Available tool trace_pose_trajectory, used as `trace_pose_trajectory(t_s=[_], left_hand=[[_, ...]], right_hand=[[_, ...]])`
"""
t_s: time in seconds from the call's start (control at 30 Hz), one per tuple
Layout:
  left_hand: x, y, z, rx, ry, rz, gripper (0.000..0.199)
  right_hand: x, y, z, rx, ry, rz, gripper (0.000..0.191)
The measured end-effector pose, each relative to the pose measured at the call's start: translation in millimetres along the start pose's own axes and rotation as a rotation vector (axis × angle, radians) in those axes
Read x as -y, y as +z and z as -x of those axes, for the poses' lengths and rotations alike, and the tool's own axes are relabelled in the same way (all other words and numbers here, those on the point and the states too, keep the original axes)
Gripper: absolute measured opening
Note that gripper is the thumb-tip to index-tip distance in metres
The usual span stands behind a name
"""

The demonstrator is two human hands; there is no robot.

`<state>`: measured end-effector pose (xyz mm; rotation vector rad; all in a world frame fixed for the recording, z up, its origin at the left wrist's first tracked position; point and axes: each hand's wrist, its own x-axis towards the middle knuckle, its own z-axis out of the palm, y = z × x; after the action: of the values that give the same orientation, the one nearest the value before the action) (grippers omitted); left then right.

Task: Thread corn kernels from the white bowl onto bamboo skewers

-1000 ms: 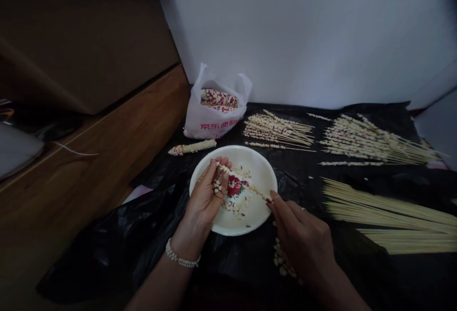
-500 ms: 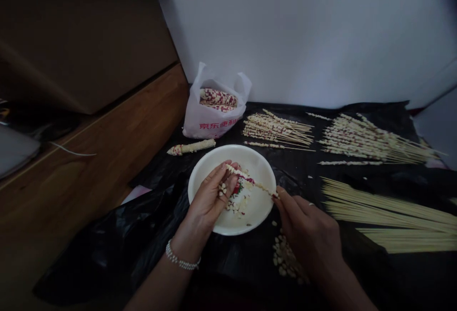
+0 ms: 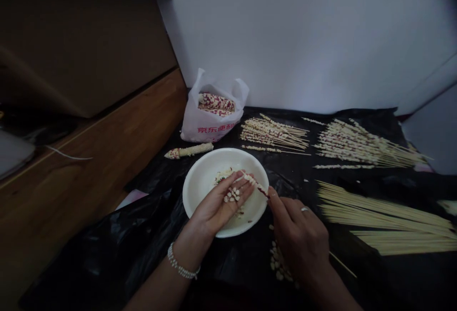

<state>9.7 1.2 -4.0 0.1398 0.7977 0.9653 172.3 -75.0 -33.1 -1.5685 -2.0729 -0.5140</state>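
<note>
My left hand is palm up over the white bowl, cupping several loose corn kernels. Its fingertips are at the far tip of a skewer threaded with pale and dark red kernels. Closed around the lower part of that skewer is my right hand; the bare end of the stick sticks out beyond it. More kernels and bits lie in the bowl, partly hidden by my left hand. Below my right hand, a pile of kernels lies on the black plastic sheet.
Behind the bowl stand a white plastic bag with corn cobs and a mostly stripped cob. Two groups of kernel skewers, one nearer the bag, another farther right, lie before bare sticks. A cardboard box is at left.
My right hand has slid along the skewer towards its tip, with bare stick now showing behind it. My left palm has opened up more, showing the kernels. The view has shifted slightly.
</note>
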Motion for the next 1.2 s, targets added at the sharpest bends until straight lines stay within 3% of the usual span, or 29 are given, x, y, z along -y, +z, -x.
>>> trace_pose_trajectory(t_s=[0.2, 0.5, 1.2], left_hand=[[-13.1, -9.5, -9.3, -0.119, -0.076, 0.129, 0.032], [-8.3, -3.5, -1.5, -0.058, 0.010, 0.036, 0.045], [-7.3, -2.0, 0.2, -0.118, 0.155, 0.055, 0.021]], right_hand=[[-3.1, 1.7, 1.6, -0.043, 0.026, -0.021, 0.038], [-2.3, -1.1, 0.6, -0.074, 0.007, -0.063, 0.039], [2.4, 1.3, -0.4, -0.127, -0.005, -0.121, 0.043]])
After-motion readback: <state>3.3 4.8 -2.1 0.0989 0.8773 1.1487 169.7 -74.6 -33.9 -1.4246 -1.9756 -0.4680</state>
